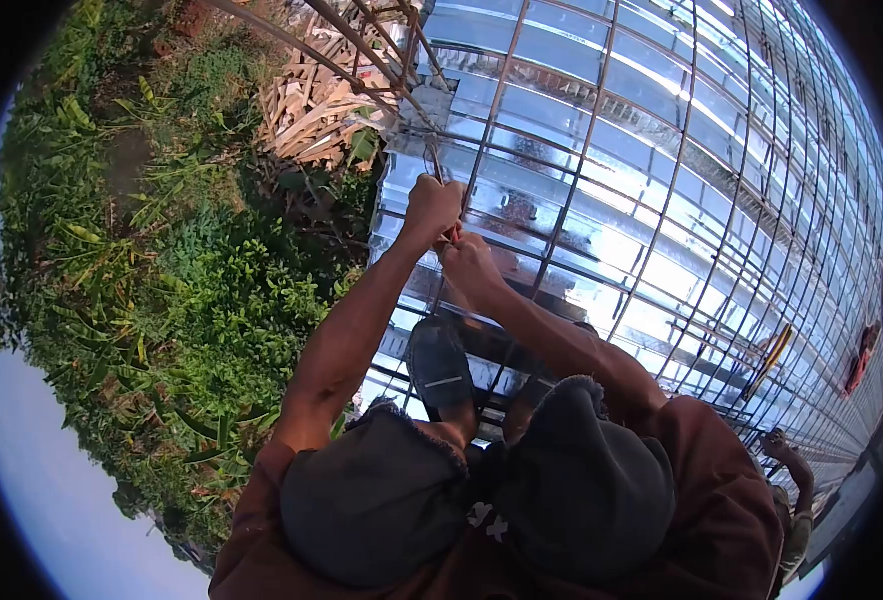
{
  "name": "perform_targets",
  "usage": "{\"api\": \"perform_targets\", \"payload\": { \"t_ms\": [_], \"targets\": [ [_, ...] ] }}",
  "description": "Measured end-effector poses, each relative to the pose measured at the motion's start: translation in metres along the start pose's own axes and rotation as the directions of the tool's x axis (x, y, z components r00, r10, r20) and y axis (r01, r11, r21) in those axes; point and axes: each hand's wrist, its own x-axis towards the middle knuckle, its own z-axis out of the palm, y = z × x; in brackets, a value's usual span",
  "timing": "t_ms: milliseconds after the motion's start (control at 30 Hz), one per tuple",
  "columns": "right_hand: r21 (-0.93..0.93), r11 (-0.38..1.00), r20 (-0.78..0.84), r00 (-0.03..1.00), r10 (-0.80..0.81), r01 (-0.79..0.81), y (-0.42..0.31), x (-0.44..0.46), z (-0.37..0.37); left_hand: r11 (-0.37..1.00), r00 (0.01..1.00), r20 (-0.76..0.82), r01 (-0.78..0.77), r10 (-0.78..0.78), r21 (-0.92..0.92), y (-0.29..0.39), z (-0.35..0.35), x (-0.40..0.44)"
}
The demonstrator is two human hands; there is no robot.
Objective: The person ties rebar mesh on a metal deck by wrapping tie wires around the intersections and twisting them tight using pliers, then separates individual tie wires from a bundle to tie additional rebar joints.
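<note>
My left hand (434, 207) is closed in a fist at the left edge of a steel bar grid. A thin loop of wire or rod (431, 156) shows just above it, but I cannot tell whether the hand grips it. Close below and to the right, my right hand (470, 264) is also closed, the two hands nearly touching. A small reddish piece (455, 233) shows between them; its kind is hidden by the fingers. Around both hands run crossed rebars (567, 205) over shiny metal decking (534, 180).
The decking ends at my left, with green plants (216, 330) beyond and below. Bars or poles (306, 45) and a pile of wood scraps (311, 105) lie at upper left. My dark shoe (439, 365) stands on the grid. Another person's hand (779, 446) is at lower right.
</note>
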Motion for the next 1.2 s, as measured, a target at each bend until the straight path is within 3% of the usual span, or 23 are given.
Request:
{"api": "perform_targets", "payload": {
  "t_ms": [33,67,100,133,167,200,233,267,300,333,367,433,500,600,700,767,833,967,1033,1067,1100,1133,1200],
  "targets": [
    [-0.001,1.0,-0.001,1.0,-0.009,0.009,-0.004,0.002,-0.002,0.997,0.999,0.045,-0.027,0.023,0.078,0.004,-0.007,-0.001],
    [0.381,0.907,0.117,0.983,0.142,-0.176,-0.006,0.001,-0.005,0.991,0.993,0.111,-0.046,0.033,0.122,0.005,-0.016,-0.004],
    [0.674,0.639,0.286,0.929,0.235,-0.369,-0.014,-0.005,-0.009,0.991,0.993,0.112,-0.042,0.027,0.127,-0.002,-0.023,-0.003],
    [0.731,0.501,0.431,0.883,0.186,-0.463,-0.016,-0.008,-0.019,0.981,0.977,0.213,0.038,0.003,-0.188,-0.01,-0.028,0.002],
    [0.735,0.501,0.428,0.886,0.18,-0.457,-0.015,-0.003,-0.019,0.868,0.95,0.312,0.139,0.019,-0.476,-0.016,-0.032,0.009],
    [0.788,0.116,0.612,0.789,-0.049,-0.604,-0.013,-0.001,-0.017,0.777,0.892,0.45,0.253,0.043,-0.577,-0.01,-0.035,0.007],
    [0.635,-0.252,0.65,0.682,-0.335,-0.73,-0.012,-0.001,-0.013,0.78,0.892,0.451,0.259,0.033,-0.57,-0.007,-0.031,0.001],
    [0.576,-0.341,0.617,0.669,-0.414,-0.743,-0.012,-0.001,-0.008,0.722,0.89,0.455,0.301,0.021,-0.623,-0.002,-0.025,-0.003],
    [0.581,-0.344,0.607,0.674,-0.422,-0.738,-0.014,-0.002,-0.007,0.662,0.888,0.46,0.337,0.014,-0.67,0.008,-0.021,-0.006],
    [0.593,-0.331,0.612,0.678,-0.407,-0.734,-0.016,-0.003,-0.007,0.466,0.75,0.648,0.531,0.132,-0.708,0.001,-0.023,0.011],
    [0.609,-0.317,0.614,0.685,-0.391,-0.727,-0.017,-0.004,-0.008,0.479,0.744,0.654,0.528,0.137,-0.701,-0.009,-0.026,0.025],
    [0.787,0.039,0.615,0.778,-0.125,-0.616,-0.018,-0.012,-0.016,0.752,0.889,0.456,0.327,-0.04,-0.572,-0.001,-0.022,0.014],
    [0.764,0.141,0.642,0.763,-0.071,-0.63,-0.004,-0.022,-0.02,0.791,0.892,0.447,0.324,-0.072,-0.519,0.002,-0.018,0.012],
    [0.785,0.268,0.565,0.823,0.06,-0.559,0.013,-0.039,-0.038,0.895,0.96,0.244,0.228,-0.14,-0.384,-0.001,-0.011,0.017],
    [0.836,0.267,0.42,0.872,0.253,-0.48,0.014,-0.047,-0.05,0.971,0.985,0.11,0.153,-0.134,-0.184,-0.006,-0.009,0.018],
    [0.817,0.325,0.421,0.878,0.228,-0.477,-0.013,-0.042,-0.032,0.968,0.986,0.087,0.156,-0.141,-0.197,-0.004,-0.008,0.014],
    [0.447,0.828,0.247,0.936,0.249,-0.338,-0.029,-0.026,-0.013,0.988,0.99,-0.014,0.141,-0.142,-0.07,-0.003,-0.001,0.019],
    [0.511,0.827,0.093,0.972,0.216,-0.233,0.015,0.019,0.057,0.988,0.99,-0.114,0.099,-0.085,0.119,-0.01,-0.001,0.027],
    [0.401,0.81,0.184,0.904,0.386,-0.428,-0.025,0.0,0.02,0.989,0.997,-0.041,0.071,-0.066,0.129,-0.001,-0.007,0.019],
    [0.643,0.669,0.205,0.925,0.319,-0.373,-0.011,0.005,0.033,0.995,0.995,0.076,0.065,-0.071,0.08,0.003,-0.016,0.02],
    [0.627,0.682,0.211,0.925,0.316,-0.376,-0.014,0.002,0.025,0.997,0.977,0.199,0.076,-0.08,0.028,0.001,-0.023,0.02],
    [0.751,0.474,0.384,0.888,0.251,-0.459,-0.019,-0.004,0.013,0.997,0.978,0.194,0.081,-0.082,0.013,0.003,-0.029,0.016],
    [0.799,0.062,0.601,0.796,-0.069,-0.598,-0.02,-0.005,-0.002,0.912,0.889,0.455,0.228,-0.052,-0.341,0.007,-0.04,0.012]
  ]
}}
